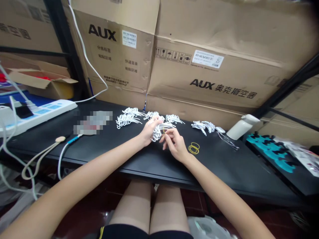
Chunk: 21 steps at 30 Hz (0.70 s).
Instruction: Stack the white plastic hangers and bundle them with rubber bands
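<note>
My left hand (149, 132) is closed around a bundle of white hooks (156, 132) above the black table. At the bundle's right side my right hand (174, 142) has its fingers bent together on a thin yellow band that shows at the hooks' stems. Several yellow bands (193, 148) lie loose on the table to the right of my right hand. Behind my hands are more bunches of white hooks, one at the left (127, 119) and one at the right (174, 119). Two smaller bunches (203, 126) sit farther right.
The black table (99, 146) holds a white power strip (40, 114) and cables at left, with a blurred object (93, 122) beside them. On the right are a white bottle (242, 127), glasses (228, 141) and teal items (270, 152). Large cardboard boxes (204, 76) stand behind.
</note>
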Each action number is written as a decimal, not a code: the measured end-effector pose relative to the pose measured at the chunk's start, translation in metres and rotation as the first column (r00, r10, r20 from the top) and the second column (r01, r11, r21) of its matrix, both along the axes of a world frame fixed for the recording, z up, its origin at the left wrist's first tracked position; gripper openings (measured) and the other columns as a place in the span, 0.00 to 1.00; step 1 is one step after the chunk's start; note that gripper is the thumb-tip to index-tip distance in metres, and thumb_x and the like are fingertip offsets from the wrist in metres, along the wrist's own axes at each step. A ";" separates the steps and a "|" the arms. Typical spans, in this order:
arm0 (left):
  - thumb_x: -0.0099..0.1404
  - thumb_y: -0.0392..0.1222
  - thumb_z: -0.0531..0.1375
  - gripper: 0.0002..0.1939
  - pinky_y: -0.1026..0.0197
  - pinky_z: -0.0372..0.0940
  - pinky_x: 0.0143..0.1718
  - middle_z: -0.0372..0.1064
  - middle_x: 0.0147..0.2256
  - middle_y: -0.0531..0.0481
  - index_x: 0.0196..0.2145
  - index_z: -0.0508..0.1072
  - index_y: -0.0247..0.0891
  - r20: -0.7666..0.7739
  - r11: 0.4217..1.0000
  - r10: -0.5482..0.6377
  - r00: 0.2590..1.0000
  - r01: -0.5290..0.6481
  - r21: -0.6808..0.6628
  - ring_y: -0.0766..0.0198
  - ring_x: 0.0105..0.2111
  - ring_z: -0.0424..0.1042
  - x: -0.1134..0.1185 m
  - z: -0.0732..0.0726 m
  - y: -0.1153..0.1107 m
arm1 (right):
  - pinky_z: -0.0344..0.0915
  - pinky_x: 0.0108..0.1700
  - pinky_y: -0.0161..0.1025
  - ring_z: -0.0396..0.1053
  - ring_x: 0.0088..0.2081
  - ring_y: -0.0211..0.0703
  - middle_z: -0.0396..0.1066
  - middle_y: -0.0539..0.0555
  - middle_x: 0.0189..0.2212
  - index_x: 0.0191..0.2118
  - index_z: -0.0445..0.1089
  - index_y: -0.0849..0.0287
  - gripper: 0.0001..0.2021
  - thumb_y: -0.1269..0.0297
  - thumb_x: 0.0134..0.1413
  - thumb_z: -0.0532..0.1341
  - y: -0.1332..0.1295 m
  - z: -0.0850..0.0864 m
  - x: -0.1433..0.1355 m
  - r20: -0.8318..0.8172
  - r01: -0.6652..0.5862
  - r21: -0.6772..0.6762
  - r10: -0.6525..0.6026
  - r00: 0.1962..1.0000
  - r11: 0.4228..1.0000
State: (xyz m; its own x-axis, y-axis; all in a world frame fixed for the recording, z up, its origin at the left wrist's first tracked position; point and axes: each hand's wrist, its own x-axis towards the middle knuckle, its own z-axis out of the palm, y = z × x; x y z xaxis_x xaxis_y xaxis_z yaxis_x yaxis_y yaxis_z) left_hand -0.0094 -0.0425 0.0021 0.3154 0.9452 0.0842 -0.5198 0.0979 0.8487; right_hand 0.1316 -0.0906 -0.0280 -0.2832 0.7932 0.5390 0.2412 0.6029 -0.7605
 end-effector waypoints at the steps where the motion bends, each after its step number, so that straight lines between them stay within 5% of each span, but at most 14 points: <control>1: 0.52 0.38 0.64 0.15 0.67 0.66 0.19 0.66 0.25 0.55 0.36 0.63 0.37 -0.032 1.000 -0.003 0.999 0.003 0.007 0.67 0.21 0.70 0.000 0.000 -0.001 | 0.69 0.26 0.34 0.64 0.15 0.31 0.73 0.47 0.27 0.40 0.54 0.54 0.06 0.59 0.64 0.50 -0.001 0.000 0.000 -0.004 0.014 -0.014 -0.014 1.000 1.000; 5: 0.52 0.38 0.64 0.19 0.63 0.67 0.19 0.66 0.25 0.55 0.41 0.65 0.39 -0.184 0.998 -0.043 0.982 0.051 0.041 0.66 0.19 0.69 0.002 -0.001 -0.004 | 0.72 0.33 0.38 0.56 0.10 0.30 0.70 0.42 0.18 0.41 0.53 0.54 0.07 0.57 0.65 0.49 -0.005 0.002 -0.001 -0.011 0.089 -0.013 -0.089 0.996 0.996; 10: 0.53 0.39 0.63 0.18 0.61 0.68 0.21 0.69 0.26 0.52 0.43 0.66 0.39 -0.311 0.993 -0.094 0.946 0.110 0.036 0.63 0.21 0.71 0.000 0.001 -0.004 | 0.62 0.17 0.29 0.57 0.10 0.32 0.70 0.43 0.16 0.41 0.54 0.54 0.10 0.54 0.64 0.49 -0.006 0.003 -0.001 0.041 0.135 -0.053 -0.133 0.990 0.989; 13: 0.53 0.38 0.63 0.17 0.63 0.67 0.21 0.69 0.25 0.53 0.42 0.67 0.37 -0.317 0.994 -0.057 0.947 0.084 0.072 0.65 0.20 0.70 -0.001 0.001 -0.003 | 0.57 0.14 0.28 0.57 0.10 0.33 0.70 0.44 0.16 0.41 0.53 0.55 0.11 0.52 0.64 0.49 -0.005 0.004 -0.002 0.042 0.146 -0.071 -0.143 0.989 0.987; 16: 0.53 0.36 0.63 0.17 0.65 0.67 0.22 0.68 0.25 0.54 0.42 0.67 0.37 -0.300 0.994 -0.019 0.954 0.050 0.097 0.67 0.20 0.71 -0.001 -0.001 -0.001 | 0.62 0.18 0.30 0.58 0.10 0.33 0.71 0.46 0.17 0.41 0.53 0.55 0.11 0.52 0.64 0.48 -0.004 0.005 -0.002 0.032 0.157 -0.069 -0.155 0.987 0.985; 21: 0.53 0.36 0.64 0.23 0.67 0.63 0.19 0.69 0.25 0.54 0.47 0.65 0.37 -0.236 0.990 -0.103 0.966 0.123 0.075 0.67 0.18 0.69 -0.002 -0.003 0.003 | 0.63 0.21 0.32 0.65 0.14 0.36 0.73 0.49 0.21 0.42 0.53 0.55 0.12 0.52 0.62 0.51 0.001 0.003 0.000 -0.037 0.116 -0.148 -0.123 0.992 0.982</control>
